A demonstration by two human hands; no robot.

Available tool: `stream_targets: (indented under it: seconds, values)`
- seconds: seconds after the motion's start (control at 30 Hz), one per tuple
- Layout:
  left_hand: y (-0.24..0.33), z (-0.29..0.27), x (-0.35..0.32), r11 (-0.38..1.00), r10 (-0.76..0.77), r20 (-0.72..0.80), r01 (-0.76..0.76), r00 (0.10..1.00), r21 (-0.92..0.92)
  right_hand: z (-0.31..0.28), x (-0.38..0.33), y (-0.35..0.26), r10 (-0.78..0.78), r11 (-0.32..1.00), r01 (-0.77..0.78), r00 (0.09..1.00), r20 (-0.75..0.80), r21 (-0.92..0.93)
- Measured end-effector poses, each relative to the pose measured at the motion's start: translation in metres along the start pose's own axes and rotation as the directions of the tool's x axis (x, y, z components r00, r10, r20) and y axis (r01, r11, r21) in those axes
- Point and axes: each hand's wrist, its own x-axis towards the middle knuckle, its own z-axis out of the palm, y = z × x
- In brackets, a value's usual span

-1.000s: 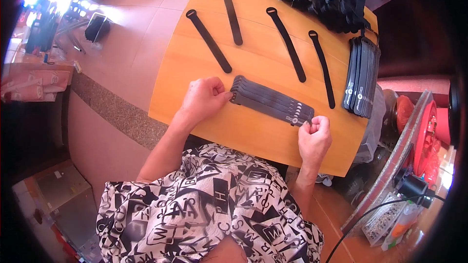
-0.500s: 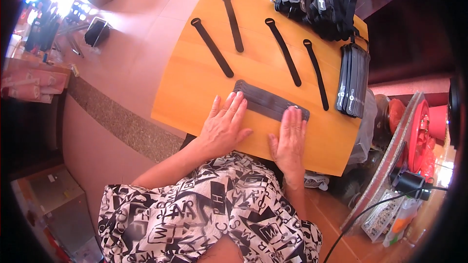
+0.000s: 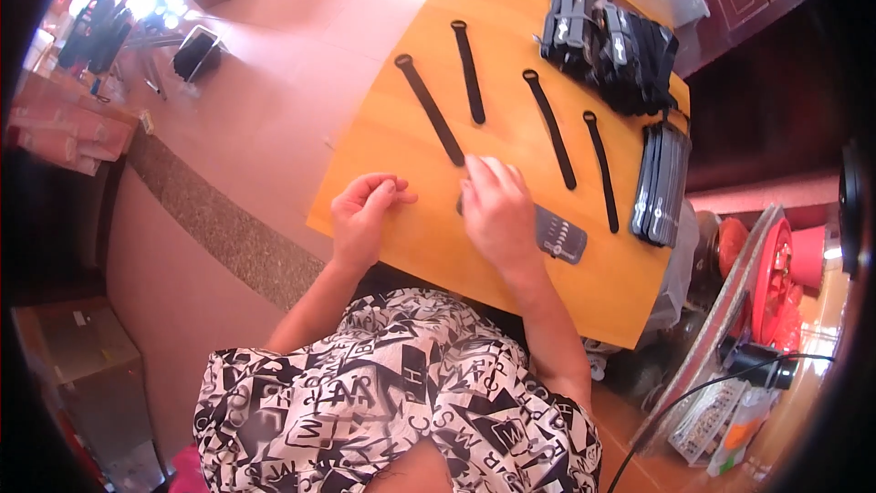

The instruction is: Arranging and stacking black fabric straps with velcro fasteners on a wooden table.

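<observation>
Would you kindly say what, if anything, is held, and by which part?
The left hand appears empty; whether the right hand, over the strap stack, holds anything is unclear.

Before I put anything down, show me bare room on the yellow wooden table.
Bare on the table: left, between its edge, the leftmost slim black strap and the left hand; near right, in front of the flat dark-grey strap stack. Crowded: the far right corner, under black strap bundles, and around the right hand.
</observation>
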Motion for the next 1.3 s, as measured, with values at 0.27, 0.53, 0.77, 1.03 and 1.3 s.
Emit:
stream_targets:
  seconds: [0.27,0.53,0.77,1.03,1.3]
  values:
    - [0.016,-0.021,-0.002,0.994,0.078,-0.042,-0.074,0.996,0.085,0.087,0.067,0.007,-0.036,0.924,0.032,0.999,-0.004,-0.382]
    - [0.027,-0.012,0.006,0.992,-0.121,-0.017,0.12,0.993,-0.048,0.077,0.06,0.004,-0.053,0.997,0.056,0.997,0.056,-0.055]
    - [0.036,-0.012,-0.003,0.963,-0.139,0.002,0.136,0.99,-0.232,-0.003,-0.006,-0.044,-0.245,0.96,0.238,0.969,-0.031,-0.147]
    - [0.038,0.013,-0.009,0.959,-0.284,0.063,0.285,0.957,-0.002,-0.037,-0.054,-0.032,-0.247,0.966,0.233,0.96,-0.134,-0.113]
    - [0.026,0.002,-0.017,0.936,-0.337,0.494,0.34,0.801,0.087,-0.081,-0.106,-0.001,0.078,0.997,-0.076,0.98,0.181,-0.019]
